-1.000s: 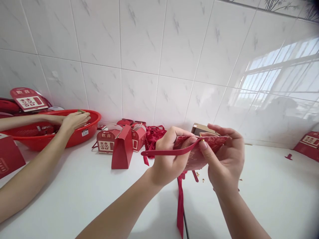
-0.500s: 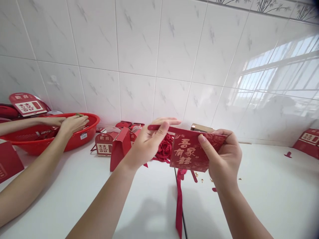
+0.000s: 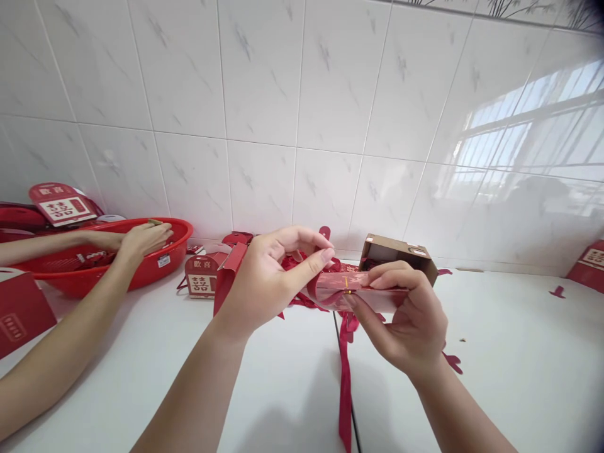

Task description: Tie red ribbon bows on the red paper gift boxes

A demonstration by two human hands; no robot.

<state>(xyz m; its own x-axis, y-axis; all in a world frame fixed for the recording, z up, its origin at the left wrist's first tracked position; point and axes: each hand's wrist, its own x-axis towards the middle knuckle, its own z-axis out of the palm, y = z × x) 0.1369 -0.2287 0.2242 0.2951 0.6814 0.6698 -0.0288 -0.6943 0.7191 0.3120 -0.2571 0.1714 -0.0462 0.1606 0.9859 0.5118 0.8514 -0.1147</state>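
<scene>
In the middle of the head view, my right hand point(image 3: 410, 314) grips a small red gift box point(image 3: 337, 282) between its thumb and fingers. The box is turned so that a narrow side with a small gold fastener faces me. A red strap point(image 3: 313, 288) curves from this side towards my left hand point(image 3: 268, 277). That hand is closed, thumb against fingertips, on the strap, whose rounded tip seems to stick up behind the fingers. Behind my hands lie red ribbon flowers point(image 3: 295, 258), mostly covered, and a red ribbon point(image 3: 345, 390) hangs down towards me.
An open cardboard box point(image 3: 401, 251) stands by the tiled wall. Left are small red gift boxes point(image 3: 202, 277) and a red basin point(image 3: 155, 270), in which another person's hands point(image 3: 146, 240) work. Loose red strips point(image 3: 453, 362) lie at right.
The red gift box has turned from its lettered front to its side with the gold fastener. My left hand has bent the strap from straight into a curve. The cardboard box shows more.
</scene>
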